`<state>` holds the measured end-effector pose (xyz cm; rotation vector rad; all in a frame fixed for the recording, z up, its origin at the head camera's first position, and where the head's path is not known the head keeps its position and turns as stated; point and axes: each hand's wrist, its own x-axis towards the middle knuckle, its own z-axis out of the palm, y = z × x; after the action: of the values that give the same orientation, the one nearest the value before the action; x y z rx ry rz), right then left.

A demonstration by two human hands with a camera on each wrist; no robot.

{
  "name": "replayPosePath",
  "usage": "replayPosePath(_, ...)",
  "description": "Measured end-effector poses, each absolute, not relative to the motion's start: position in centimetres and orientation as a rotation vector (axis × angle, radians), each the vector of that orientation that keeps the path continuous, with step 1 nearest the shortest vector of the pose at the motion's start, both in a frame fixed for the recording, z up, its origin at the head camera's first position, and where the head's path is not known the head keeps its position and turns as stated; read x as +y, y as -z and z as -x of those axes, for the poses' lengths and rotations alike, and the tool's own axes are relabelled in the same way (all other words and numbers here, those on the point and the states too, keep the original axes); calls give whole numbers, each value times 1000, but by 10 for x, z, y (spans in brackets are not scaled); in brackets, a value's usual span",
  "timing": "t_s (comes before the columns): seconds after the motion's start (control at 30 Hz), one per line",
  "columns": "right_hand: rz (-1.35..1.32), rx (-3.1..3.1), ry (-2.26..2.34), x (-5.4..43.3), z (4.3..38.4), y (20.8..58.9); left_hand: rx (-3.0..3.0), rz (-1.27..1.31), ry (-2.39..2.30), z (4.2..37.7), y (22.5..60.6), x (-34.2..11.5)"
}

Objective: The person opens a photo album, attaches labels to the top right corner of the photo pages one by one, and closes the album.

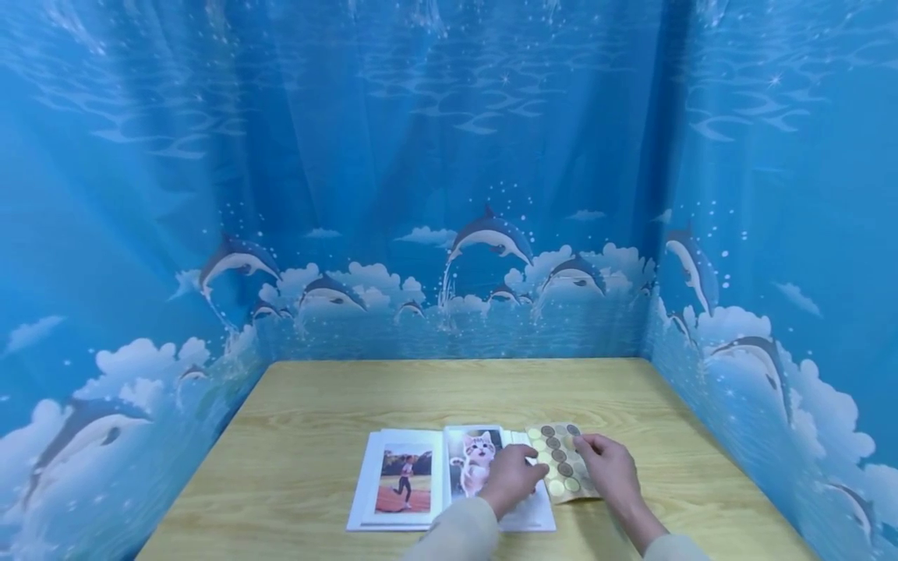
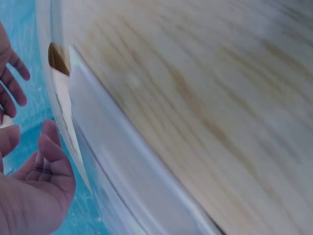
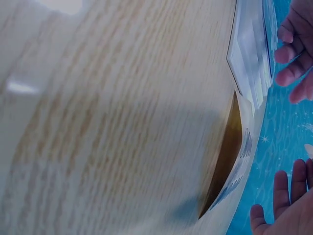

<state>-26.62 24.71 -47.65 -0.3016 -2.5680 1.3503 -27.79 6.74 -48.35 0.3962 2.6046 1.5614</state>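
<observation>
An open photo album (image 1: 368,499) lies on the table, with a photo of a runner (image 1: 404,479) on its left page and a kitten picture (image 1: 477,460) on its right page. My left hand (image 1: 510,479) is over the right page, fingers loosely bent toward a sheet of round stickers (image 1: 559,479) in gold and dark tones. Above the sheet's right side is my right hand (image 1: 612,467), thumb and forefinger close to its upper corner. The right wrist view shows this hand (image 3: 291,205) with fingers extended and nothing visible between them. The sheet's near edge (image 3: 222,188) bows up off the table.
The wooden table (image 1: 302,405) runs back to a blue curtain (image 1: 449,156) printed with dolphins and clouds. This curtain also lines the left and right sides. The album's right-hand side touches or slightly overlaps the sticker sheet in the head view.
</observation>
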Motion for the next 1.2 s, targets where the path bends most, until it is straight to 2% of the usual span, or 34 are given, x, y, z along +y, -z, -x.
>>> replayPosePath(0.57,269,-2555,-1416,233,272,486,2775,-543,-1403,288,477,-1)
replayPosePath(0.93,251,-2524,-1502,223,275,487,2856,-405,-1346,291,485,-43)
replayPosePath(1.2,221,-2505,-1519,217,278,490,3077,-409,-1055,295,491,-81)
